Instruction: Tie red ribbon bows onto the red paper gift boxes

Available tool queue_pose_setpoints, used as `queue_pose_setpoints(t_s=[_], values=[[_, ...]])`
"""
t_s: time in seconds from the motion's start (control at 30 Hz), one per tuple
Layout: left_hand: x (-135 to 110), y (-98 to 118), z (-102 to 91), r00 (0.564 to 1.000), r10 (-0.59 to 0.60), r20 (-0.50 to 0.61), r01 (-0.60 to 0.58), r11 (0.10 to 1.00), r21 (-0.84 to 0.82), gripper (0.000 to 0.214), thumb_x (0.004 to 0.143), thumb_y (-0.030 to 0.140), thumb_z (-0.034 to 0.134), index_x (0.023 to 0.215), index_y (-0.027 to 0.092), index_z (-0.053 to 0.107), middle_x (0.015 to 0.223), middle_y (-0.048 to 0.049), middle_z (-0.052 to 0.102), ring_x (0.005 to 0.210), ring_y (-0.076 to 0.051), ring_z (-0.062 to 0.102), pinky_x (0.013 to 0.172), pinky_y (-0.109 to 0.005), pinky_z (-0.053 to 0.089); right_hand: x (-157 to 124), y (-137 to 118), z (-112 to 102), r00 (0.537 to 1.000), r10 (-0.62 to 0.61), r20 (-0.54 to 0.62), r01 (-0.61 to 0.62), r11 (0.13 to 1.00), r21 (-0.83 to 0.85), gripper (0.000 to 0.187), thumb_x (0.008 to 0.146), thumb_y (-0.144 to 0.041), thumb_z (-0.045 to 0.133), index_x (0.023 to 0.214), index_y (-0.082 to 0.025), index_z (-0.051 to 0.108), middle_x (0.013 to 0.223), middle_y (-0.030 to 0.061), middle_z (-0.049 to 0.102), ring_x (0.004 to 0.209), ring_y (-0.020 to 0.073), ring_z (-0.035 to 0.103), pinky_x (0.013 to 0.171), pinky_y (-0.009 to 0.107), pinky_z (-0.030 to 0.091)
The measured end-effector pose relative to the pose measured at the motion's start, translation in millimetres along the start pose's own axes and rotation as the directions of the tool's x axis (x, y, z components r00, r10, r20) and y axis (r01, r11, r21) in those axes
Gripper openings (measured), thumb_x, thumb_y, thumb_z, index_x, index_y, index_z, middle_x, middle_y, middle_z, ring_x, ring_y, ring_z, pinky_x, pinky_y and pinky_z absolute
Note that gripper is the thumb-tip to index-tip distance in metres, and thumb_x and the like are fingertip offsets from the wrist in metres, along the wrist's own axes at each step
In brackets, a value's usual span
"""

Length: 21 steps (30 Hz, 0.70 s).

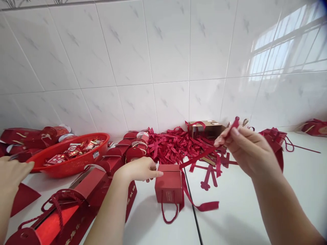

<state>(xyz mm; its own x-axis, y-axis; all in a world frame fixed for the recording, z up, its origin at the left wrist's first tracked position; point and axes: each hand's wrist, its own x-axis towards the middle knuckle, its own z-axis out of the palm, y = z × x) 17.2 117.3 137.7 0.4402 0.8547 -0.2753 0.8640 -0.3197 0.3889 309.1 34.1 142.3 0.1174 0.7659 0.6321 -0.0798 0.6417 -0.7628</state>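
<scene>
A small red gift box [169,180] with a cord handle stands on the white table in front of me. My left hand [141,169] is closed at its left side, with the thumb on the top edge. My right hand [245,146], raised to the right, pinches a dark red ribbon [198,157] that runs taut from the box. Another tail of ribbon [208,206] trails from the box's right side onto the table. Part of the ribbon's end sticks up above my right fingers.
A heap of red ribbons [168,146] lies by the tiled wall, with an open cardboard box [208,129] behind. Cut-out red strips [209,177] lie to the right. At left are several red boxes [112,161], a red basin [76,166] of wrapped sweets and another person's hand [15,173].
</scene>
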Motion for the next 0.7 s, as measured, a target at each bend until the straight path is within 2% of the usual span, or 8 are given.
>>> queue_pose_setpoints(t_s=[0.1,0.2,0.23,0.3,0.37,0.4,0.53,0.7], values=[[11.5,-0.4,4.5,0.998,0.045,-0.047,-0.044,0.998,0.041,0.033,0.076,0.047,0.054,0.057,0.02,0.047,0.066,-0.0055,0.067,0.059,-0.02,0.06,0.05,-0.027,0.037,-1.4,-11.3,-8.7,0.999,-0.042,-0.024,0.044,0.994,0.103,0.02,0.086,-0.041,0.058,0.073,-0.026,0.063,0.064,0.0015,0.052,0.059,0.0166,0.055,0.057,0.033,0.047],[24.1,0.0,8.6,0.994,0.07,-0.088,-0.065,0.996,0.059,0.028,0.079,0.04,0.05,0.059,0.021,0.042,0.066,-0.0047,0.062,0.06,-0.021,0.057,0.05,-0.027,0.033,-1.5,-8.5,0.1,0.987,0.113,0.113,-0.133,0.972,0.193,0.026,0.084,-0.041,0.059,0.064,-0.024,0.055,0.052,-0.0025,0.041,0.044,0.0116,0.041,0.042,0.027,0.032],[27.3,0.4,9.8,0.993,0.077,-0.094,-0.071,0.996,0.062,0.026,0.08,0.038,0.048,0.061,0.021,0.041,0.068,-0.0045,0.061,0.062,-0.021,0.058,0.051,-0.027,0.033,-1.3,-2.7,7.4,0.963,0.196,0.185,-0.227,0.96,0.163,0.028,0.084,-0.042,0.059,0.063,-0.023,0.054,0.051,-0.003,0.04,0.043,0.0106,0.038,0.041,0.026,0.029],[31.3,1.8,12.0,0.992,0.09,-0.09,-0.085,0.995,0.055,0.022,0.081,0.035,0.046,0.066,0.021,0.04,0.074,-0.0044,0.06,0.066,-0.022,0.061,0.052,-0.027,0.035,-0.8,15.5,25.7,0.872,0.372,0.319,-0.389,0.921,-0.01,0.033,0.084,-0.045,0.058,0.062,-0.02,0.053,0.052,-0.0027,0.044,0.046,0.01,0.039,0.044,0.025,0.028],[32.0,3.7,13.8,0.992,0.109,-0.06,-0.108,0.994,0.03,0.018,0.083,0.034,0.045,0.073,0.021,0.039,0.081,-0.0037,0.06,0.069,-0.021,0.064,0.053,-0.026,0.038,-0.9,38.6,44.0,0.771,0.501,0.394,-0.44,0.866,-0.239,0.041,0.086,-0.051,0.052,0.061,-0.018,0.051,0.054,-0.0029,0.044,0.048,0.0091,0.037,0.046,0.025,0.027],[31.6,4.9,14.6,0.992,0.122,-0.035,-0.122,0.992,0.016,0.017,0.084,0.034,0.045,0.076,0.021,0.039,0.082,-0.0031,0.06,0.07,-0.02,0.066,0.053,-0.026,0.039,-1.4,50.3,51.7,0.748,0.54,0.386,-0.435,0.838,-0.329,0.043,0.086,-0.052,0.05,0.06,-0.018,0.049,0.054,-0.0045,0.039,0.047,0.0084,0.032,0.045,0.025,0.024],[28.9,9.8,18.0,0.983,0.177,0.052,-0.177,0.984,-0.018,0.02,0.082,0.037,0.051,0.08,0.022,0.038,0.079,0.0,0.058,0.074,-0.021,0.068,0.052,-0.025,0.04,-6.3,86.8,68.3,0.725,0.579,0.373,-0.432,0.804,-0.408,0.041,0.086,-0.048,0.048,0.057,-0.019,0.043,0.052,-0.006,0.032,0.048,0.0085,0.026,0.046,0.024,0.02],[29.2,12.1,21.4,0.974,0.206,0.093,-0.203,0.978,-0.042,0.025,0.08,0.04,0.055,0.078,0.022,0.037,0.075,0.0004,0.057,0.074,-0.021,0.066,0.05,-0.024,0.037,-12.2,102.1,73.5,0.687,0.609,0.397,-0.444,0.784,-0.434,0.036,0.084,-0.038,0.048,0.055,-0.018,0.044,0.052,-0.005,0.036,0.05,0.0093,0.03,0.048,0.025,0.023]])
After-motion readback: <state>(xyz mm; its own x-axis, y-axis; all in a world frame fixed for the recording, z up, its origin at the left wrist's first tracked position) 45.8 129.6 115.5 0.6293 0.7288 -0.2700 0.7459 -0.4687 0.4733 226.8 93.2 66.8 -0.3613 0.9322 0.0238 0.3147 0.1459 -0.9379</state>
